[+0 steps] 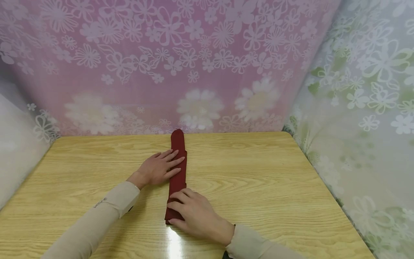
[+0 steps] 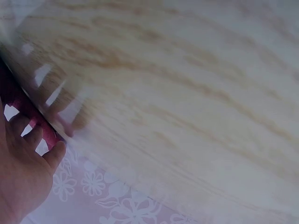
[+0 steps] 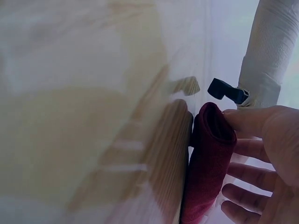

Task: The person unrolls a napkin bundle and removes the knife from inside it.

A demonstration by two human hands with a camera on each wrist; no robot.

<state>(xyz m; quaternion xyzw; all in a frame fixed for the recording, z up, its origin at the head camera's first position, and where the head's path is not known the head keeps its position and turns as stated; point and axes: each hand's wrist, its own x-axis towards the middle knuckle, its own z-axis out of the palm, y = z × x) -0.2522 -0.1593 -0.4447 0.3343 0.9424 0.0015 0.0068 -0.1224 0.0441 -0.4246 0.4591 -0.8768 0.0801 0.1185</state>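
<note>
A dark red piece of cloth (image 1: pixel 177 180), folded into a long narrow strip, lies lengthwise on the wooden table, its rounded far end at the back edge. My left hand (image 1: pixel 158 168) rests across its upper half from the left, fingers spread and nearly straight. Over the near end lies my right hand (image 1: pixel 197 215), coming from the right, its fingers loosely bent across the strip and the thumb at the bottom edge. The right wrist view shows the rolled, hollow end of the cloth (image 3: pixel 210 158) with the thumb touching its rim and the other fingers along its side.
The wood-grained table (image 1: pixel 252 172) reaches back to a pink curtain (image 1: pixel 145 100) with white flowers. A pale floral curtain (image 1: pixel 362 126) stands along the right side. A dark clip-like piece (image 3: pixel 228 91) sits by the other sleeve.
</note>
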